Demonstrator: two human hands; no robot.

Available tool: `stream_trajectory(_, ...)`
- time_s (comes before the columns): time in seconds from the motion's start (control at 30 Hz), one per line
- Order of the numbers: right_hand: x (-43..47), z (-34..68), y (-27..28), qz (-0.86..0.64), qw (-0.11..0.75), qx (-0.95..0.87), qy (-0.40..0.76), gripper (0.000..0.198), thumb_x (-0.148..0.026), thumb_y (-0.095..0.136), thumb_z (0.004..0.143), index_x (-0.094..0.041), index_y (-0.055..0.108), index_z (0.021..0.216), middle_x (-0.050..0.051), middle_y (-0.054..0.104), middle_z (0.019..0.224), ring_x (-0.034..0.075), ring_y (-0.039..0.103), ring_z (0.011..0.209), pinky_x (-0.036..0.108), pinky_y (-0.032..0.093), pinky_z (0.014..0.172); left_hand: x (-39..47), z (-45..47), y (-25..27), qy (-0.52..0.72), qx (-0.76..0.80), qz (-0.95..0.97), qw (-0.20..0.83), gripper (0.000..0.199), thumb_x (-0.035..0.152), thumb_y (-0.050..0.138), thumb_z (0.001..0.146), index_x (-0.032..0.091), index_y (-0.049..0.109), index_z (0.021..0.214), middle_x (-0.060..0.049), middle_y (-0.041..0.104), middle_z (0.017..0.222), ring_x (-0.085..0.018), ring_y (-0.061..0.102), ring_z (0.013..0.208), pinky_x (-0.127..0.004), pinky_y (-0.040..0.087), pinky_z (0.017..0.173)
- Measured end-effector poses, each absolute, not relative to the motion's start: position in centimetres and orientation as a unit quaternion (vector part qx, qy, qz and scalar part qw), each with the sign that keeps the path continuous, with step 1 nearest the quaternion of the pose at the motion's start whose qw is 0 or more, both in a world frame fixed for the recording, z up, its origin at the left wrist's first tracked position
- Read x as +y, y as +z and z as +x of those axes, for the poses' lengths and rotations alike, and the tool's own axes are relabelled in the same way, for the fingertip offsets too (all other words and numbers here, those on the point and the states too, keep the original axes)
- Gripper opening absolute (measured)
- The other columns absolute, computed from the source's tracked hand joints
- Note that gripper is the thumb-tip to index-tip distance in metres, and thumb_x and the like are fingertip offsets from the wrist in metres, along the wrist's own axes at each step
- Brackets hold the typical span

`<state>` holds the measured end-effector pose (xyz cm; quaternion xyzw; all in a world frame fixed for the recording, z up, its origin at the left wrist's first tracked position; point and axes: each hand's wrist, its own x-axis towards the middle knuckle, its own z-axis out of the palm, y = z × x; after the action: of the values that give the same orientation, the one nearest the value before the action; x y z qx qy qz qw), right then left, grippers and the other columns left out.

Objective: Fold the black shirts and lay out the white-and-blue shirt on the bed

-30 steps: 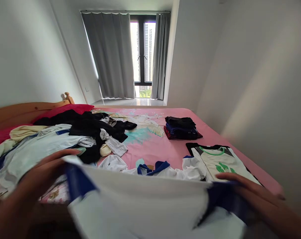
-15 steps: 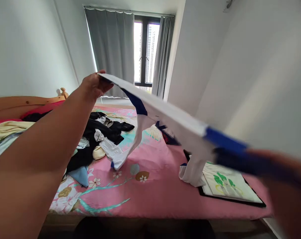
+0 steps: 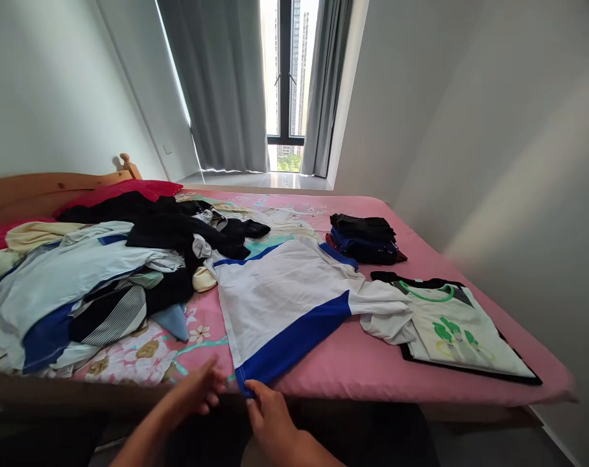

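Observation:
A white shirt with blue panels and edging [image 3: 275,292] lies spread on the bed, one long sleeve bunched toward the right. My right hand [image 3: 270,415] pinches its blue corner at the bed's front edge. Just left of that corner, my left hand [image 3: 200,389] is off the cloth with its fingers apart and slightly blurred, holding nothing.
A heap of mixed clothes [image 3: 100,272] covers the bed's left side. On the right lies a folded white T-shirt with a green print [image 3: 455,324] over a black garment. Behind it sits a stack of dark folded clothes [image 3: 365,237]. The pink bedsheet [image 3: 333,370] reaches the front edge.
The shirt, held up in the air between both hands before, now lies on the bed. Both hands have come down to the front edge, and the left has let go of the shirt.

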<state>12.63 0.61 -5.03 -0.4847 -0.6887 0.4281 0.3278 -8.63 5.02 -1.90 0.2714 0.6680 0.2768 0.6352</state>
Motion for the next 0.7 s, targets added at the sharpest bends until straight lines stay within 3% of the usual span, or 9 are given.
stream_trajectory(0.13,-0.9,13.2,-6.4,-0.495,0.322,-0.691,0.416,0.039,-0.026,0.047,0.084,-0.022,0.061,0.121,0.009,0.066,0.113,0.029,0.063,0.102,0.046,0.05,0.091,-0.1,-3.8,-6.6,0.234,0.58,0.212,0.751,0.067,0.08,0.051,0.064,0.016,0.064,0.077,-0.006,0.063,0.068,-0.015,0.057,0.054,-0.019,0.037,0.038)
stream_trajectory(0.33,-1.6,16.1,-5.7,-0.484,0.312,-0.702,0.418,0.034,-0.023,0.051,0.082,-0.022,0.066,0.111,0.008,0.068,0.107,0.027,0.063,0.101,0.042,0.049,0.091,0.4,0.3,-6.6,0.308,0.553,0.176,0.754,0.067,0.078,0.055,0.065,0.016,0.064,0.089,-0.005,0.064,0.072,-0.015,0.059,0.059,-0.018,0.037,0.041)
stream_trajectory(0.43,1.0,20.9,-5.3,-0.524,0.39,-0.648,0.392,0.029,-0.031,0.047,0.085,-0.02,0.067,0.104,0.008,0.068,0.101,0.022,0.064,0.093,0.036,0.051,0.085,0.5,0.8,-7.1,0.328,0.598,0.167,0.712,0.062,0.07,0.067,0.062,0.016,0.062,0.092,-0.008,0.068,0.086,-0.02,0.065,0.071,-0.021,0.044,0.046)
stream_trajectory(0.53,4.8,28.2,-5.6,-0.667,0.497,-0.484,0.274,0.039,-0.046,0.051,0.078,-0.016,0.063,0.1,0.01,0.066,0.097,0.021,0.063,0.085,0.031,0.052,0.075,0.0,1.0,-7.8,0.355,0.613,0.145,0.691,0.052,0.059,0.075,0.062,0.018,0.06,0.091,-0.007,0.068,0.091,-0.019,0.066,0.074,-0.023,0.047,0.05)
stream_trajectory(0.7,9.5,38.8,-6.7,-0.758,0.51,-0.36,0.188,0.058,-0.058,0.051,0.069,-0.011,0.056,0.103,0.013,0.063,0.091,0.023,0.061,0.08,0.033,0.049,0.072,-0.7,2.2,-7.8,0.371,0.593,0.107,0.707,0.049,0.059,0.067,0.072,0.02,0.059,0.101,-0.01,0.069,0.099,-0.019,0.067,0.074,-0.024,0.049,0.049)
